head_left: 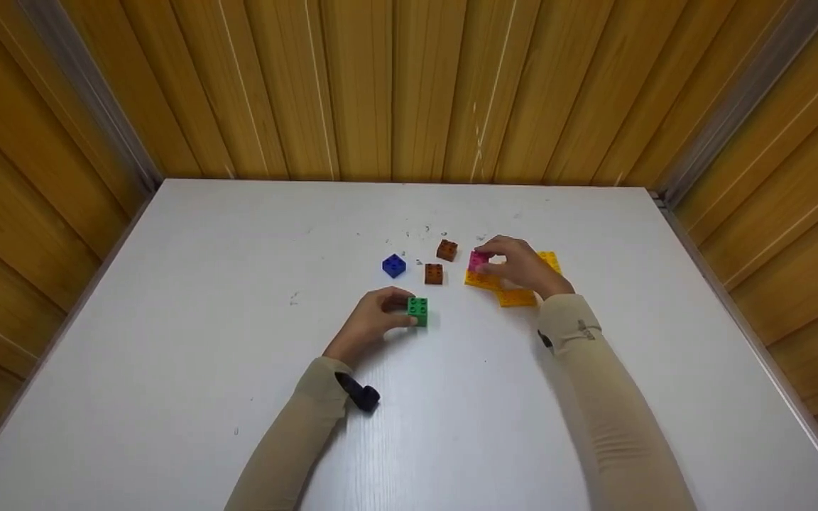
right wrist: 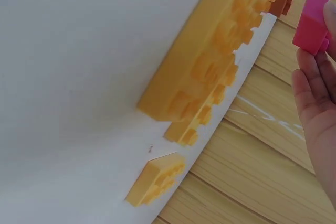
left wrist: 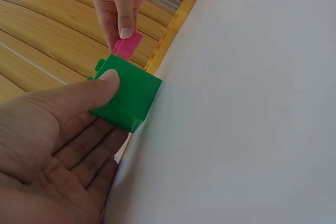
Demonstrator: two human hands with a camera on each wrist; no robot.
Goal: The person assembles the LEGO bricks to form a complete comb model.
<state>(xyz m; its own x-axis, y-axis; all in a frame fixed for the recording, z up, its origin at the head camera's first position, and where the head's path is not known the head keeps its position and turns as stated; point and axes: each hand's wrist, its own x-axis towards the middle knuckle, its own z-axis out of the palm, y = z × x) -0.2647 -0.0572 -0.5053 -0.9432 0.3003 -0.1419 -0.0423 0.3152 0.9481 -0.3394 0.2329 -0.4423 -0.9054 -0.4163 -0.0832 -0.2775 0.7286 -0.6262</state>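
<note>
Between the thumb and fingers of my left hand is a green building brick, studs facing up, close over the white table. In the left wrist view the thumb presses one side of the green brick. My right hand pinches a pink brick above the yellow bricks. The right wrist view shows the pink brick held by thumb and fingertips, apart from the yellow bricks there.
Two brown bricks and a blue brick lie left of the right hand. Another yellow brick shows behind that hand, and one more yellow brick lies nearer. Wood-patterned walls edge the white table.
</note>
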